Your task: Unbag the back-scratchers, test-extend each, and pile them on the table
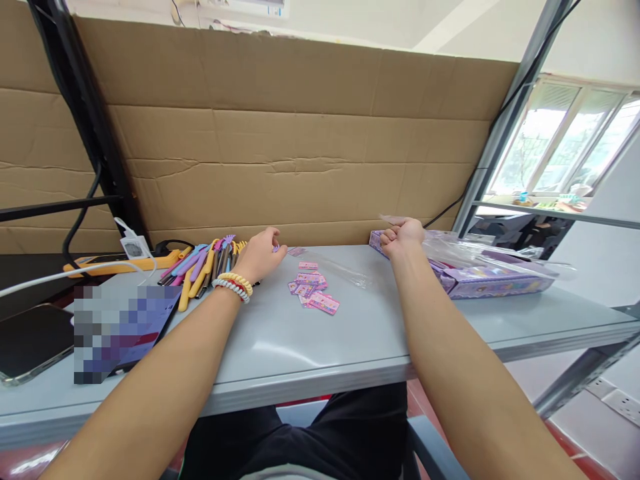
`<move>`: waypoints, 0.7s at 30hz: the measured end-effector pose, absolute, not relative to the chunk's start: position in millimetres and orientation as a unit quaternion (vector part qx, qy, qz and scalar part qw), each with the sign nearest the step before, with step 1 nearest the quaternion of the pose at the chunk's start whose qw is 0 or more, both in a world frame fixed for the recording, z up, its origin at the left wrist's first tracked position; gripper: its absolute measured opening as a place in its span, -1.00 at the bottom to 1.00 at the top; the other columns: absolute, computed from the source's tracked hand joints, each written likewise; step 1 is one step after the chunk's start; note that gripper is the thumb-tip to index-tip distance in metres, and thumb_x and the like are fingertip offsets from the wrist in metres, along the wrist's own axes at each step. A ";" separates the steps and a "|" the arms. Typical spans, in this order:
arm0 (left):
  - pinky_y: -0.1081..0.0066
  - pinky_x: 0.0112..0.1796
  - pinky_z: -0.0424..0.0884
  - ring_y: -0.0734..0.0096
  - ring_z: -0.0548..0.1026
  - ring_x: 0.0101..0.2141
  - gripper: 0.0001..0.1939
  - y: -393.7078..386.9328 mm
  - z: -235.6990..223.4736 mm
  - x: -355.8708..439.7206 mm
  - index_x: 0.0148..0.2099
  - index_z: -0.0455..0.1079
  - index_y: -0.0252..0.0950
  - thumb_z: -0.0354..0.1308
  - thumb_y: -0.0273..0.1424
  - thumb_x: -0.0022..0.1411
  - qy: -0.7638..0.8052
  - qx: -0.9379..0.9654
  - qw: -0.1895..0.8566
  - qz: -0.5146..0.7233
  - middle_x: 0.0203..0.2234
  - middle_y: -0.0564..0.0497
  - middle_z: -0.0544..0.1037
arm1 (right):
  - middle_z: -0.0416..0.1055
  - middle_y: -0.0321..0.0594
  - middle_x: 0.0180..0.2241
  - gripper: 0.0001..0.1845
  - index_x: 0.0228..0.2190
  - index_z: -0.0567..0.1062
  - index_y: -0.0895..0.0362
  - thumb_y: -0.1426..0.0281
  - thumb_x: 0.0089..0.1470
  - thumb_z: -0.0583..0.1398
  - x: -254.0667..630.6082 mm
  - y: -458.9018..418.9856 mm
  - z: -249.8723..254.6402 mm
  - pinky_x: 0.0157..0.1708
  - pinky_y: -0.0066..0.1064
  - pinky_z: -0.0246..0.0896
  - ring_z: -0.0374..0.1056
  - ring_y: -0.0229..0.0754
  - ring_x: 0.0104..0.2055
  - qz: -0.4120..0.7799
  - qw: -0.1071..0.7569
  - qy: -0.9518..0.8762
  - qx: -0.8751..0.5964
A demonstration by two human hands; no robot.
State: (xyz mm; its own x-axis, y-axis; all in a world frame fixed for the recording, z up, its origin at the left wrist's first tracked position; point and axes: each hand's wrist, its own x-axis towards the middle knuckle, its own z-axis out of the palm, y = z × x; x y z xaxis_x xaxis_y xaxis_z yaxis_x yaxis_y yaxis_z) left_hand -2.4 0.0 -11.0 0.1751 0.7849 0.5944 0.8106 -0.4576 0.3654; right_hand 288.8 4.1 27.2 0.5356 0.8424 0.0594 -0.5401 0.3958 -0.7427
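Note:
My right hand (404,237) is closed, with a scrap of clear plastic bag (393,219) sticking out above its fingers. It hovers at the left end of a purple printed box (500,285), where several clear plastic bags (465,248) lie. My left hand (261,256), with bracelets at the wrist, has its fingers curled beside a bunch of colourful pens (200,267). A small purple bit shows at its fingertips; its kind is hidden. Between the hands are several small pink cards (310,285) and a flat clear plastic bag (345,270).
A cardboard panel (290,140) closes off the back of the grey table (310,360). On the left lie a phone (35,341), a dark blue package (145,327), a yellow-orange tool (110,262) and a white cable (65,283). Metal posts stand at both sides.

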 end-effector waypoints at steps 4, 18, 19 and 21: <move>0.31 -0.17 0.32 0.23 0.46 -0.18 -0.62 0.6 -11.4 -2.2 0.01 0.29 -0.32 0.03 -0.26 0.18 -0.521 -0.770 0.025 -0.368 -0.20 -0.10 0.52 | -0.29 -0.51 -0.72 -0.72 -0.57 -0.08 0.08 0.52 -0.08 0.01 286.8 -1.0 30.4 -0.82 -0.55 -0.37 -0.30 -0.42 -0.77 0.447 0.832 -0.136 -0.299; 0.31 -0.17 0.33 0.24 0.47 -0.16 -0.66 -1.5 -11.2 -1.9 -0.04 0.32 -0.30 0.04 -0.28 0.16 -0.525 -0.773 0.024 -0.357 -0.19 -0.09 0.53 | -0.03 -0.49 -0.66 -0.52 -0.49 0.00 0.05 -0.08 0.07 -0.03 276.2 -12.8 36.3 -0.81 -0.56 -0.23 -0.09 -0.42 -0.77 0.309 0.912 -0.121 -0.242; 0.31 -0.17 0.33 0.24 0.47 -0.16 -0.66 -1.6 -11.3 -1.8 -0.04 0.32 -0.30 0.04 -0.28 0.16 -0.525 -0.772 0.023 -0.357 -0.19 -0.09 0.53 | -0.03 -0.49 -0.66 -0.54 -0.49 0.01 0.05 -0.07 0.08 -0.03 276.3 -11.8 36.4 -0.81 -0.56 -0.23 -0.11 -0.43 -0.77 0.310 0.911 -0.110 -0.248; 0.32 -0.16 0.33 0.24 0.46 -0.16 -0.67 -2.2 -11.2 -1.4 -0.05 0.32 -0.30 0.04 -0.28 0.16 -0.526 -0.774 0.022 -0.353 -0.18 -0.09 0.52 | -0.02 -0.49 -0.67 -0.56 -0.50 0.03 0.06 -0.04 0.11 -0.07 277.8 -9.5 36.5 -0.81 -0.55 -0.23 -0.12 -0.42 -0.77 0.312 0.910 -0.106 -0.252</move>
State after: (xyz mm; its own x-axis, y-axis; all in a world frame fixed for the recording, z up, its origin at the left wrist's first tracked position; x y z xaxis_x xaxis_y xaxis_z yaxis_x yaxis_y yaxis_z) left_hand -1.4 -2.2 -11.2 0.1979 0.7976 0.5698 0.8293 -0.4461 0.3365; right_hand 277.8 -9.5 36.5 0.7826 0.6215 0.0352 -0.5145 0.6776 -0.5255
